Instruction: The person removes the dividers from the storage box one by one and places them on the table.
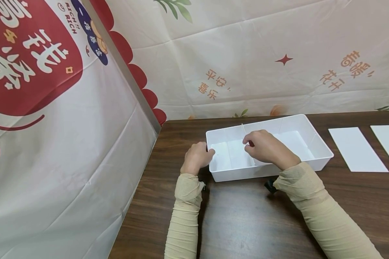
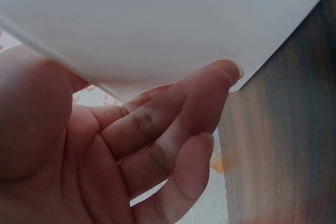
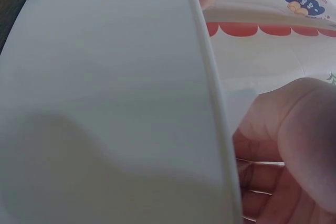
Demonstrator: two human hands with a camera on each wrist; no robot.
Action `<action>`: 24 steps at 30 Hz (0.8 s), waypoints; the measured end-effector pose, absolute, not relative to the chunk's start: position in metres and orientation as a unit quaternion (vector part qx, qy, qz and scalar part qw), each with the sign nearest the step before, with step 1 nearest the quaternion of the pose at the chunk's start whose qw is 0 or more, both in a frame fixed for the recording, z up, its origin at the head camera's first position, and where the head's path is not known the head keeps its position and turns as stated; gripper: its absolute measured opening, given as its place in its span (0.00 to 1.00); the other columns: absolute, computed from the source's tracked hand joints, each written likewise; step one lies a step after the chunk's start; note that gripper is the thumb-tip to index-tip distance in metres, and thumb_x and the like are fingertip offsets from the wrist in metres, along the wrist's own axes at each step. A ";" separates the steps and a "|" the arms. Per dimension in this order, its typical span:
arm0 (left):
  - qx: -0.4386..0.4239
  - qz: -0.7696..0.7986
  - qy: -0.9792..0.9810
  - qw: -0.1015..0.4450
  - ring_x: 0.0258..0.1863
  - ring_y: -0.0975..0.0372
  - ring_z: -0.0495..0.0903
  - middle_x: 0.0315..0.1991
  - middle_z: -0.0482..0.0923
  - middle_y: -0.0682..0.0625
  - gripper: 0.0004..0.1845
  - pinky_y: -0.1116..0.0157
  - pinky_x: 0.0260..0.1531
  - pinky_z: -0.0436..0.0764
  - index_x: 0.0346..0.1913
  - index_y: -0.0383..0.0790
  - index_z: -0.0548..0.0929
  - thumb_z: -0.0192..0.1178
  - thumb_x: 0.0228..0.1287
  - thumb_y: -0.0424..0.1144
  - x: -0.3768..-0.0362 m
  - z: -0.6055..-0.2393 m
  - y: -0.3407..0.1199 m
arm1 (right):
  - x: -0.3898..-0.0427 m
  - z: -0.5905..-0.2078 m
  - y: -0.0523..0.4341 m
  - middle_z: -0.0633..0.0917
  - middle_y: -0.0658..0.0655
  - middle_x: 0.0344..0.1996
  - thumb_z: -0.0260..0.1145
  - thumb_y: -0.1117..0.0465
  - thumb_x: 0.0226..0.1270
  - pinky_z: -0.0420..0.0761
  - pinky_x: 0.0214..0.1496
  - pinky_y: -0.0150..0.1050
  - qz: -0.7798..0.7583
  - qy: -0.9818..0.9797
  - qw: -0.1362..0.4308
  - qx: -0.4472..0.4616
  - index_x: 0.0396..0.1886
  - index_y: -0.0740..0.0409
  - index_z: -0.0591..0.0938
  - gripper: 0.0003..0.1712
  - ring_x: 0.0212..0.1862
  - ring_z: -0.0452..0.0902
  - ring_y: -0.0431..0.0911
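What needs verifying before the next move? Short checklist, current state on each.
1. White box upright on the table: ok.
2. Left hand steadying the box: ok, it holds the left end wall.
3. Right hand on the white divider: ok, it looks to pinch it, though the contact is partly hidden.
4. Divider down level with the rim: not ok, part appears above the rim in the right wrist view.
5. Divider's lower edge seated: cannot tell, the hand and near wall block it.
6. White panels apart from the box: ok, lying to its right.
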State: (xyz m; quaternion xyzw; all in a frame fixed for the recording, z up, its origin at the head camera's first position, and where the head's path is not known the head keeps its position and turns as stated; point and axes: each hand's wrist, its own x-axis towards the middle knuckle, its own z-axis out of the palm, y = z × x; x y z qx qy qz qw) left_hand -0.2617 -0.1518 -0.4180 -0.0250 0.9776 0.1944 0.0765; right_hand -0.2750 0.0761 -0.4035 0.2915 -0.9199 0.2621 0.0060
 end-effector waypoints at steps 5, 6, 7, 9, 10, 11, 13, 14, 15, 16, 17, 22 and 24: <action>-0.028 0.200 0.976 0.077 0.31 0.57 0.77 0.31 0.80 0.49 0.15 0.59 0.32 0.75 0.40 0.40 0.84 0.53 0.70 0.47 -0.261 -0.418 -0.151 | -0.275 -0.403 0.077 0.79 0.53 0.21 0.56 0.71 0.56 0.70 0.34 0.41 0.265 -0.920 0.006 0.288 0.39 0.68 0.86 0.15 0.27 0.69 0.46; -0.029 0.200 0.976 0.077 0.31 0.57 0.77 0.31 0.80 0.49 0.15 0.59 0.32 0.75 0.41 0.40 0.84 0.53 0.70 0.47 -0.261 -0.417 -0.151 | -0.275 -0.403 0.077 0.78 0.53 0.21 0.57 0.70 0.57 0.70 0.34 0.41 0.266 -0.920 0.007 0.287 0.39 0.68 0.86 0.15 0.27 0.69 0.46; -0.029 0.201 0.976 0.078 0.31 0.57 0.77 0.30 0.80 0.49 0.15 0.60 0.32 0.75 0.41 0.40 0.84 0.53 0.70 0.47 -0.261 -0.418 -0.151 | -0.275 -0.403 0.077 0.78 0.53 0.20 0.57 0.70 0.57 0.70 0.34 0.41 0.266 -0.920 0.008 0.287 0.39 0.68 0.86 0.15 0.27 0.69 0.46; -0.029 0.205 0.975 0.079 0.31 0.58 0.78 0.30 0.80 0.50 0.15 0.60 0.31 0.74 0.41 0.40 0.84 0.53 0.70 0.47 -0.262 -0.418 -0.151 | -0.275 -0.403 0.077 0.77 0.52 0.20 0.57 0.70 0.57 0.69 0.33 0.41 0.267 -0.920 0.007 0.286 0.39 0.68 0.86 0.15 0.26 0.68 0.46; -0.028 0.207 0.975 0.080 0.30 0.58 0.77 0.30 0.80 0.50 0.15 0.61 0.30 0.74 0.41 0.40 0.84 0.53 0.70 0.46 -0.261 -0.418 -0.151 | -0.275 -0.403 0.077 0.77 0.52 0.19 0.57 0.70 0.57 0.69 0.33 0.41 0.267 -0.921 0.007 0.285 0.39 0.68 0.86 0.15 0.26 0.68 0.46; -0.028 0.208 0.974 0.080 0.30 0.58 0.77 0.29 0.80 0.50 0.14 0.61 0.30 0.74 0.41 0.40 0.84 0.53 0.70 0.46 -0.261 -0.418 -0.151 | -0.275 -0.403 0.077 0.77 0.52 0.19 0.57 0.70 0.57 0.69 0.33 0.40 0.268 -0.921 0.007 0.284 0.39 0.68 0.86 0.15 0.26 0.68 0.46; -0.028 0.211 0.974 0.080 0.30 0.58 0.77 0.29 0.80 0.50 0.14 0.61 0.29 0.73 0.40 0.40 0.84 0.53 0.70 0.46 -0.261 -0.419 -0.151 | -0.275 -0.403 0.077 0.76 0.52 0.19 0.57 0.70 0.57 0.68 0.32 0.40 0.268 -0.921 0.005 0.283 0.40 0.69 0.86 0.15 0.26 0.67 0.45; -0.028 0.211 0.974 0.080 0.30 0.59 0.77 0.29 0.80 0.50 0.14 0.61 0.29 0.73 0.40 0.40 0.84 0.53 0.70 0.46 -0.261 -0.419 -0.151 | -0.275 -0.403 0.077 0.76 0.52 0.18 0.57 0.70 0.57 0.68 0.32 0.40 0.269 -0.921 0.005 0.283 0.40 0.69 0.86 0.15 0.25 0.67 0.45; -0.029 0.212 0.973 0.080 0.30 0.58 0.77 0.29 0.80 0.50 0.14 0.61 0.29 0.73 0.40 0.40 0.84 0.53 0.70 0.46 -0.261 -0.418 -0.151 | -0.275 -0.403 0.077 0.76 0.52 0.18 0.56 0.70 0.57 0.68 0.32 0.40 0.270 -0.921 0.005 0.282 0.40 0.69 0.86 0.15 0.25 0.67 0.45; -0.029 0.211 0.974 0.079 0.30 0.58 0.77 0.29 0.80 0.50 0.14 0.61 0.29 0.73 0.40 0.40 0.84 0.53 0.70 0.46 -0.261 -0.419 -0.151 | -0.275 -0.403 0.077 0.76 0.52 0.18 0.56 0.70 0.57 0.68 0.32 0.40 0.270 -0.921 0.006 0.283 0.40 0.69 0.86 0.15 0.25 0.67 0.45; -0.030 0.210 0.974 0.078 0.30 0.58 0.77 0.29 0.80 0.50 0.14 0.61 0.30 0.74 0.40 0.40 0.84 0.53 0.70 0.46 -0.261 -0.419 -0.151 | -0.275 -0.403 0.077 0.76 0.52 0.18 0.56 0.70 0.57 0.68 0.32 0.40 0.270 -0.920 0.006 0.283 0.40 0.69 0.86 0.15 0.25 0.67 0.45; -0.030 0.205 0.975 0.076 0.30 0.58 0.78 0.30 0.80 0.50 0.14 0.60 0.30 0.74 0.40 0.40 0.84 0.53 0.70 0.46 -0.261 -0.419 -0.151 | -0.274 -0.402 0.077 0.75 0.51 0.17 0.56 0.70 0.57 0.68 0.32 0.40 0.269 -0.920 0.012 0.284 0.39 0.69 0.86 0.15 0.25 0.67 0.45; -0.029 0.204 0.976 0.076 0.30 0.58 0.78 0.29 0.80 0.50 0.14 0.61 0.30 0.74 0.40 0.40 0.84 0.53 0.70 0.46 -0.261 -0.419 -0.152 | -0.274 -0.402 0.077 0.75 0.51 0.18 0.56 0.70 0.56 0.68 0.32 0.40 0.268 -0.920 0.016 0.285 0.39 0.69 0.86 0.15 0.25 0.67 0.45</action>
